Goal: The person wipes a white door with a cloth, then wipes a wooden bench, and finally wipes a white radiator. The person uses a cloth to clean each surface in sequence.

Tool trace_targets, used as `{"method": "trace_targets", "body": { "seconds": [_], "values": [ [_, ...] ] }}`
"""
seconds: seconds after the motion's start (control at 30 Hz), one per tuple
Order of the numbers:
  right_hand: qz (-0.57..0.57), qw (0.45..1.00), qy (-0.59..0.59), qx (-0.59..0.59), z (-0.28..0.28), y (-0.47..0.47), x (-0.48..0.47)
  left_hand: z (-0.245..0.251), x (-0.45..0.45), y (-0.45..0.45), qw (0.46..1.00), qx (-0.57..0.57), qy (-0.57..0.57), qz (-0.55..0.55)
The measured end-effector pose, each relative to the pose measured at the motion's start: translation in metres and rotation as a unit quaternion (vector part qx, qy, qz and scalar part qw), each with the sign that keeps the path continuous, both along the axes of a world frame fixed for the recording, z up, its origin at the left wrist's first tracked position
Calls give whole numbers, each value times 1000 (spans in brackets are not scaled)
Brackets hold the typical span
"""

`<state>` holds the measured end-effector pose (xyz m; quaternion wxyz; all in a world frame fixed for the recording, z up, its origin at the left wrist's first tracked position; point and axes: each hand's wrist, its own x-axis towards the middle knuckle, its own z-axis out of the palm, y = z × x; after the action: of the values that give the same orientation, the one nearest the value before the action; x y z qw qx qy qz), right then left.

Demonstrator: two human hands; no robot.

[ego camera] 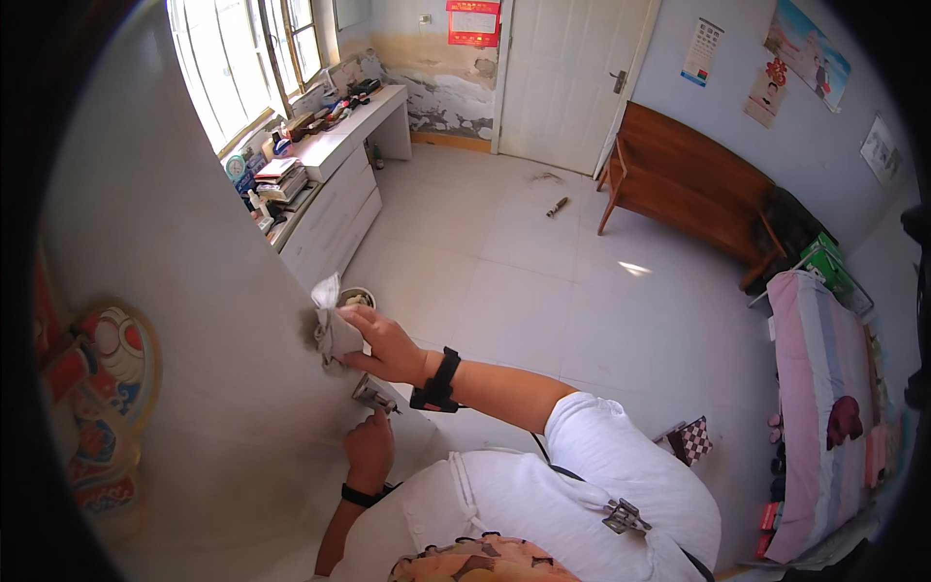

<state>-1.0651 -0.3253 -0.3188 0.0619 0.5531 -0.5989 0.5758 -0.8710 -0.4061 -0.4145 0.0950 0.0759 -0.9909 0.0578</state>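
Observation:
My right hand (385, 343) grips a crumpled whitish cloth (339, 335) and presses it against the edge of a pale door or panel (218, 291). Darker smudging shows on the surface just left of the cloth. Lower down, my left hand (369, 444) is at a metal door handle (374, 396), its fingers bent by the handle's lower side; whether they grip it I cannot tell. A black strap sits on each wrist. Beyond the cloth a round container (358, 297) with something pale in it is partly hidden by my right hand.
Left, a colourful decoration (109, 407) is on the panel. A cluttered white desk (327, 145) stands under the window. A wooden bench (684, 189) is by the far wall, a bed (814, 407) at right. A brown-handled object (557, 207) and a checkered item (691, 440) lie on the floor.

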Motion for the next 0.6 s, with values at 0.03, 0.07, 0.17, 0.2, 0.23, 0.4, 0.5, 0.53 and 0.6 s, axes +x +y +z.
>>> {"method": "trace_targets", "body": {
  "seconds": [0.03,0.07,0.17,0.2,0.23,0.4,0.5,0.53,0.6],
  "values": [
    [0,1000,8,-13,10,-2,0,0,0,0,1000,7,0,0],
    [0,1000,13,-18,16,-2,1,0,1,1,1000,19,-21,5],
    [2,999,-11,-34,9,-7,4,2,0,0,1000,6,9,2],
    [-10,1000,-11,-20,-2,-6,6,2,-1,-1,1000,12,-2,-3],
    [-19,1000,-19,-1,-17,-3,9,3,-1,0,1000,11,1,-5],
    [-32,975,-87,202,-82,12,14,7,-2,-2,999,40,-25,4],
    [-33,965,-116,231,-84,13,13,8,-2,-3,999,40,-23,1],
    [-8,978,-111,178,-76,11,11,7,-1,-3,999,31,-16,-3],
    [-14,996,-58,69,-51,4,8,6,-1,-3,1000,19,-13,-7]
  ]
}}
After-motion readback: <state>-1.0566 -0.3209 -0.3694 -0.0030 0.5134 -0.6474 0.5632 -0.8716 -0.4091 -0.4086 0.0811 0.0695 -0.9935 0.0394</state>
